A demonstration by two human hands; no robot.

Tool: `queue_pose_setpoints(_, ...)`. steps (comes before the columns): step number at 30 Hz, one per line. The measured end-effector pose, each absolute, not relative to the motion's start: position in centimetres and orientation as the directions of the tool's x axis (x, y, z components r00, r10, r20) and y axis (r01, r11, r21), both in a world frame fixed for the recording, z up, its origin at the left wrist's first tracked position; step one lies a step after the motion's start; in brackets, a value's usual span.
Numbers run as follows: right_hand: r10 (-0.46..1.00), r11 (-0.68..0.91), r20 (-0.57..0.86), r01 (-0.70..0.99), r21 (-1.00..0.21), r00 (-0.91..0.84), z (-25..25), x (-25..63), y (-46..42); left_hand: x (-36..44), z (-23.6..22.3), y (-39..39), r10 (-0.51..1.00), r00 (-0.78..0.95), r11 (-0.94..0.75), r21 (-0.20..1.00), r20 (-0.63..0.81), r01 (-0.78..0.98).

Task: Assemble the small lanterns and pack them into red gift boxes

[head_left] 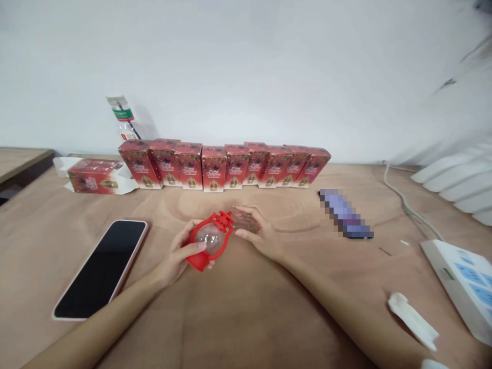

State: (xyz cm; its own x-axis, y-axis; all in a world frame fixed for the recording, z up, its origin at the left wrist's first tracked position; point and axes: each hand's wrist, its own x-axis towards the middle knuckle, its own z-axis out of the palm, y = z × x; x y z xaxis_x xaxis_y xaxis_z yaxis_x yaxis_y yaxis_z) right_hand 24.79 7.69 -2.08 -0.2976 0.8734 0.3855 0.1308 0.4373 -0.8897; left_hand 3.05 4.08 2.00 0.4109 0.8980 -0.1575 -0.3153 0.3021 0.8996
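A small red lantern ornament (220, 251) with a clear round window lies tilted in my left hand (178, 253). My left thumb presses on its front, and the fingers wrap behind its body. Close to the lantern's top, on the right, is my right hand (263, 237), with curved fingers and the thumb below. Between them it holds a thin wire handle (243, 221), whose ends point toward the lantern's cap. Whether those ends touch the cap is too fine to tell.
A row of red Christmas boxes (213, 171) stands along the wall, with an opened box (94, 177) lying at its left and a bottle (123, 119) behind. Phones lie left (103, 269) and right (346, 214). A white power strip (457, 282), cable (403, 200) and crumpled tissue (413, 320) are at right.
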Motion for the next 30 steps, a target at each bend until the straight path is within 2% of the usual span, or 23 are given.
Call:
queue_pose_setpoints(8,0.866,0.460,0.414,0.119,-0.880,-0.281,-2.2,24.7,7.7,3.2,1.9,4.1,0.903,0.400,0.294,0.902,-0.154,-0.317)
queue_pose_setpoints(16,0.847,0.511,0.451,0.195,-0.837,-0.283,-2.0,24.7,7.7,3.0,2.0,4.3,0.894,0.415,0.310,0.901,-0.168,-0.303)
queue_pose_setpoints(21,0.787,0.612,0.532,0.290,-0.736,-0.312,-2.2,24.7,7.8,2.7,2.2,4.6,0.867,0.456,0.361,0.883,-0.201,-0.298)
queue_pose_setpoints(25,0.711,0.702,0.618,0.285,-0.653,-0.336,-2.2,24.5,7.7,2.3,2.2,4.6,0.830,0.513,0.391,0.885,-0.219,-0.255)
queue_pose_setpoints(30,0.609,0.778,0.596,0.245,-0.579,-0.524,-1.3,24.4,7.1,2.1,1.9,4.4,0.739,0.632,0.439,0.878,-0.233,-0.190)
